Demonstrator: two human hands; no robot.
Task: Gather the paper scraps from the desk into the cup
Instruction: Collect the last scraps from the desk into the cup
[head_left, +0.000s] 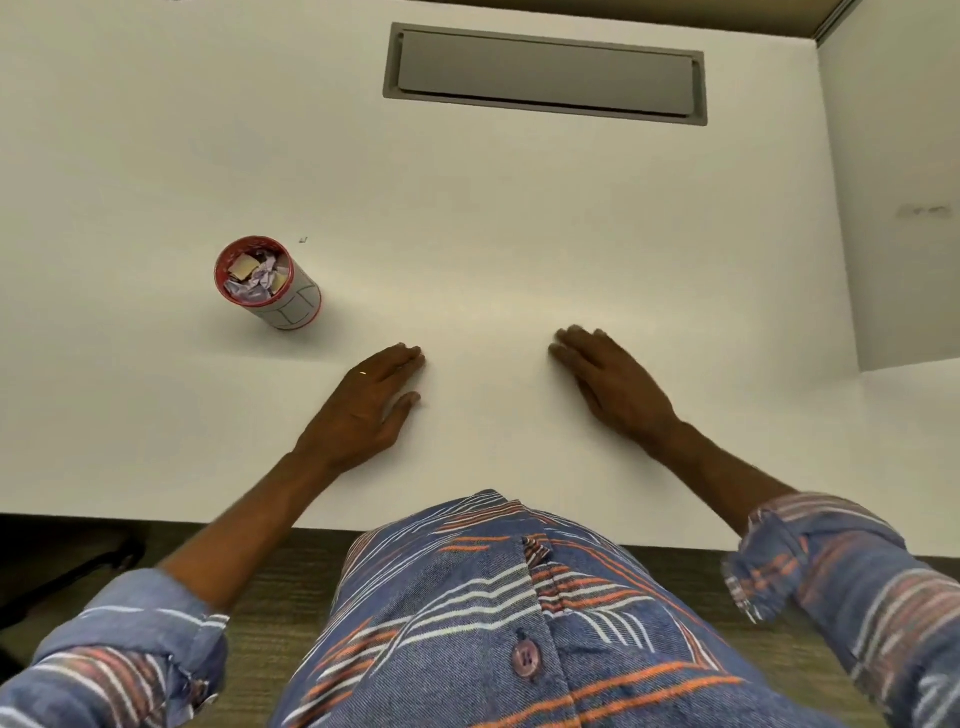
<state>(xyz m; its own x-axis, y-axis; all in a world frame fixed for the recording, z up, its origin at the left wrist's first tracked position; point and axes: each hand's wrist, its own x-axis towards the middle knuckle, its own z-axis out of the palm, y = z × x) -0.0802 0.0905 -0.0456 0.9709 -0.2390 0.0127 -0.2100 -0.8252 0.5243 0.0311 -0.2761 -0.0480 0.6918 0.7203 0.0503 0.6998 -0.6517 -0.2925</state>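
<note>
A red-rimmed paper cup (291, 306) stands upright on the white desk (467, 218), left of centre. Crumpled paper scraps (255, 275) in white, lilac and tan fill it to near the rim. My left hand (363, 405) lies flat on the desk, palm down, to the right of the cup and nearer to me, holding nothing. My right hand (613, 384) also rests flat with fingers stretched out, a little blurred, holding nothing. A tiny dark speck (303, 239) lies on the desk just behind the cup.
A grey cable hatch (545, 73) is set into the desk at the back. A white partition wall (898, 197) closes off the right side. The desk's front edge runs just before my body, with carpet and a dark chair base (62, 566) below left.
</note>
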